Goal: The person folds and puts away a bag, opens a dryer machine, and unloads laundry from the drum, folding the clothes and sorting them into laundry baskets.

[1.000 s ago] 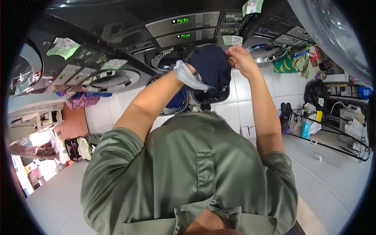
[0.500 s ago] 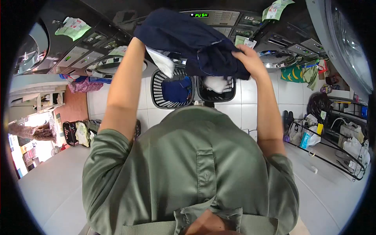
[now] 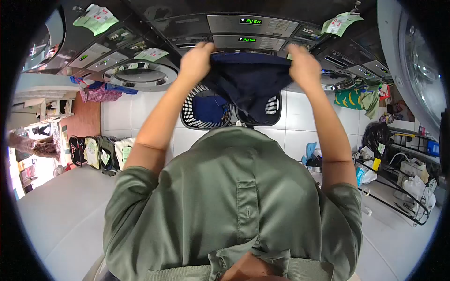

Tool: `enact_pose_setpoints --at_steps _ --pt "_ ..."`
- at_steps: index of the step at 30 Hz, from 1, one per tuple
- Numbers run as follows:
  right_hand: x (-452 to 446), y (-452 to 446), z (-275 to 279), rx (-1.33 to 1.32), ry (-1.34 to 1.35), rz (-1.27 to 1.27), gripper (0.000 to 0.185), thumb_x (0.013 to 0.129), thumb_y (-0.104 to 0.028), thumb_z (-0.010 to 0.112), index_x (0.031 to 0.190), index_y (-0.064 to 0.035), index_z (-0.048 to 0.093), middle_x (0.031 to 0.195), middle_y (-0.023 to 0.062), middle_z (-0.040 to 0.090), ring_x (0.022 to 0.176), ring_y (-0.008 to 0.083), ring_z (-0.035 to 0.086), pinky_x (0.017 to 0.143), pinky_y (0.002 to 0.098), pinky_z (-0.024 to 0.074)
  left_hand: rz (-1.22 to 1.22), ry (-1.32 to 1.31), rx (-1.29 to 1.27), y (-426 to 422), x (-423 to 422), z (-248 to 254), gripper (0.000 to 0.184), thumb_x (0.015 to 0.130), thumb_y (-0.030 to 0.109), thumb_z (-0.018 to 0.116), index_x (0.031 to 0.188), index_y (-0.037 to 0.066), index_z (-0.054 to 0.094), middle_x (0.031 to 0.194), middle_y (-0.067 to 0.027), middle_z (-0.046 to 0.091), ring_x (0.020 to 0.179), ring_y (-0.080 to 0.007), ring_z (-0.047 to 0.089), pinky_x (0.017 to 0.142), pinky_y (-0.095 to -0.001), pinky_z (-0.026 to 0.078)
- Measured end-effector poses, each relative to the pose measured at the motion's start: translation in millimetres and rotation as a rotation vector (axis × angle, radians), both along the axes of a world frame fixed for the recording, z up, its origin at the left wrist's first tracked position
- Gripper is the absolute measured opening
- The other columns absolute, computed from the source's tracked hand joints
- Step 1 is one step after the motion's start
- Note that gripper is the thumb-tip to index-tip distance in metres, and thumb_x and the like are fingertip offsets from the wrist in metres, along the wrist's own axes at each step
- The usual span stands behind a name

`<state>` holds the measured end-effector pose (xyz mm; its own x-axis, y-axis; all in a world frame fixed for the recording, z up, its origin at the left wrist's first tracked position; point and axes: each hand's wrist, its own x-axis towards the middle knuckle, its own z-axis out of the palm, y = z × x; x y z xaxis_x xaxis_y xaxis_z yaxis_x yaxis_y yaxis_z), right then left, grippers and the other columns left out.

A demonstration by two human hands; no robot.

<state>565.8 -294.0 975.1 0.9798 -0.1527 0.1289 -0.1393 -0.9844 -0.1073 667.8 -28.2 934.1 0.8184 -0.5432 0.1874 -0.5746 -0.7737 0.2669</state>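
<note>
A dark navy garment hangs stretched between my two hands, its upper edge pulled nearly straight and its lower part drooping to a point. I cannot make out what kind of garment it is. My left hand is closed on its left corner. The right corner is gripped by my right hand, slightly blurred by motion. Beneath are two black laundry baskets: the left basket contains dark blue cloth, and the right basket is largely covered by the hanging garment.
Ahead stand black machines with lit panels and paper slips attached. Round machine doors sit low on both sides. At right are a black metal rack with bags and a black plastic bag. More filled baskets stand at left.
My left hand has come out from behind the garment and lower. The garment has gone from bunched and raised to spread flat between both hands. The white cloth beside it no longer shows.
</note>
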Motion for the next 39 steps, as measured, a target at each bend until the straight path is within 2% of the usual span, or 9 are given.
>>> enact_pose_setpoints --at_steps 6,9,15,19,23,29,30,34,39 --pt "-18 -66 -42 -0.015 0.172 -0.243 0.029 0.07 -0.003 0.051 0.098 -0.01 0.054 0.096 0.013 0.055 0.086 0.0322 0.055 0.07 0.0421 0.0456 0.129 0.277 0.317 86 27 -36 0.03 0.069 0.005 0.053 0.098 0.012 0.054 0.105 -0.0128 0.055 0.098 -0.0314 0.052 0.08 -0.0397 0.044" --pt "-44 -35 -34 0.358 -0.098 0.398 0.043 0.054 0.017 0.042 0.09 -0.0034 0.052 0.101 0.0151 0.055 0.098 0.0318 0.051 0.084 0.0364 0.0402 -0.173 -0.068 0.104 98 -11 -37 0.039 0.067 0.001 0.054 0.104 0.011 0.05 0.106 -0.0136 0.055 0.099 -0.0322 0.052 0.08 -0.0392 0.044" --pt "-161 -3 -106 1.633 1.01 0.048 0.045 0.069 0.006 0.054 0.112 -0.0037 0.046 0.108 0.0047 0.051 0.1 0.0165 0.048 0.085 0.0289 0.0383 -0.205 1.655 0.001 124 -131 -49 0.066 0.061 -0.006 0.053 0.125 0.0 0.036 0.114 -0.0151 0.051 0.097 -0.0219 0.051 0.085 -0.0298 0.04" --pt "-145 13 -126 1.365 1.151 0.129 0.042 0.069 -0.001 0.055 0.11 -0.0017 0.05 0.1 0.0064 0.056 0.089 0.0155 0.052 0.079 0.026 0.0409 -0.183 1.894 -0.096 114 -121 -84 0.07 0.06 0.015 0.062 0.124 -0.002 0.038 0.108 -0.0131 0.055 0.094 -0.0172 0.052 0.08 -0.0296 0.042" --pt "-110 30 -131 1.336 1.263 -0.13 0.028 0.065 -0.005 0.054 0.092 0.0002 0.061 0.079 0.0051 0.06 0.072 0.0137 0.054 0.067 0.024 0.0422 -0.195 1.436 0.305 92 -133 -118 0.044 0.061 0.018 0.061 0.098 -0.006 0.057 0.081 -0.012 0.062 0.075 -0.0185 0.057 0.07 -0.0307 0.046" --pt "-89 153 -114 1.604 0.973 -0.042 0.043 0.074 -0.009 0.061 0.112 0.0016 0.044 0.096 0.0063 0.056 0.08 0.0119 0.053 0.07 0.0235 0.0437 0.614 1.995 -1.179 94 -140 -95 0.057 0.071 0.018 0.062 0.118 -0.004 0.04 0.105 -0.0126 0.056 0.095 -0.0193 0.055 0.085 -0.0338 0.044" --pt "-92 173 -130 1.673 0.878 0.393 0.053 0.077 -0.014 0.061 0.122 0.0011 0.036 0.103 0.008 0.052 0.085 0.0141 0.052 0.074 0.0259 0.0433 0.424 1.768 -1.085 89 -148 -93 0.056 0.072 0.016 0.062 0.12 -0.002 0.04 0.11 -0.013 0.052 0.102 -0.0189 0.05 0.084 -0.0323 0.044" --pt "-96 176 -156 1.755 1.041 0.334 0.058 0.083 -0.02 0.057 0.131 -0.002 0.029 0.125 0.0171 0.043 0.109 0.0209 0.046 0.092 0.0287 0.0356 0.72 1.35 -0.862 93 -135 -115 0.037 0.066 -0.002 0.051 0.103 -0.004 0.051 0.089 -0.0083 0.06 0.075 -0.0155 0.057 0.068 -0.0263 0.046" --pt "-95 107 -228 1.68 0.813 -0.482 0.038 0.08 -0.017 0.058 0.116 -0.0066 0.051 0.097 0.0038 0.058 0.082 0.0117 0.051 0.07 0.0259 0.0412 0.671 1.034 -0.861 102 -106 -163 0.042 0.068 -0.003 0.049 0.11 -0.002 0.048 0.095 -0.0079 0.059 0.084 -0.0144 0.056 0.076 -0.0264 0.044"
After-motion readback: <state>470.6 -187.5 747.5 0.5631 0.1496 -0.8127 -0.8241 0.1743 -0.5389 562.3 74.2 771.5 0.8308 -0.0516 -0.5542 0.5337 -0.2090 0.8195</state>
